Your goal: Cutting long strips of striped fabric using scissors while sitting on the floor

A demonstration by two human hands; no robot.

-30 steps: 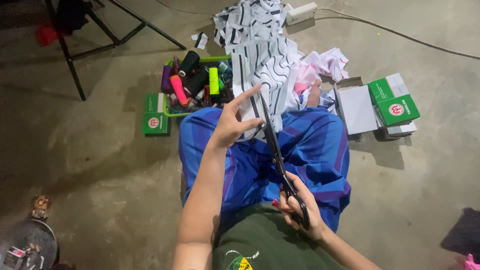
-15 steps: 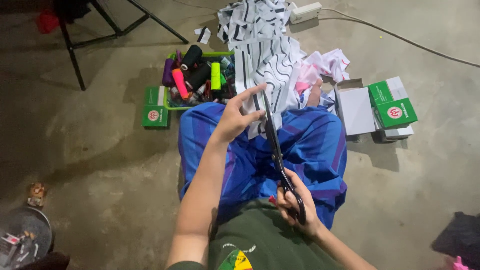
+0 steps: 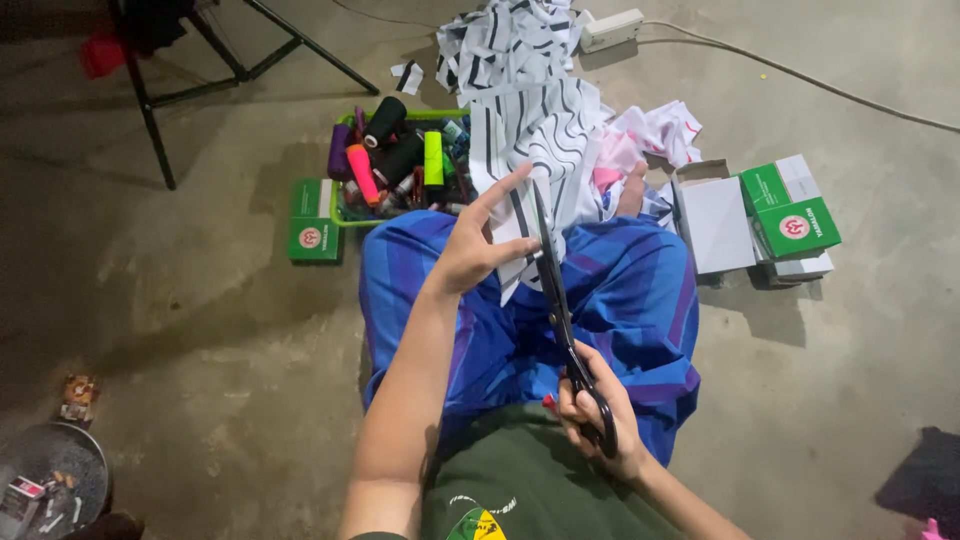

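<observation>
I sit on a concrete floor with blue cloth [image 3: 620, 300] over my lap. My left hand [image 3: 478, 245] holds a strip of white fabric [image 3: 540, 130] with black wavy lines, fingers stretched along its edge. My right hand [image 3: 600, 420] grips the black handles of long scissors [image 3: 555, 290]. The blades point away from me and lie against the fabric strip beside my left hand. More of the same patterned fabric [image 3: 505, 35] is piled on the floor beyond my knees.
A green basket [image 3: 345, 215] of thread spools stands ahead on the left, a green box [image 3: 313, 222] beside it. White and green boxes [image 3: 775, 215] lie at right. A black stand [image 3: 160, 70], a power strip [image 3: 612, 28] with cable and a round tray [image 3: 50, 480] are around.
The camera view has shifted slightly. Both hands keep their hold, and my left fingers have stretched further along the fabric beside the scissor blades.
</observation>
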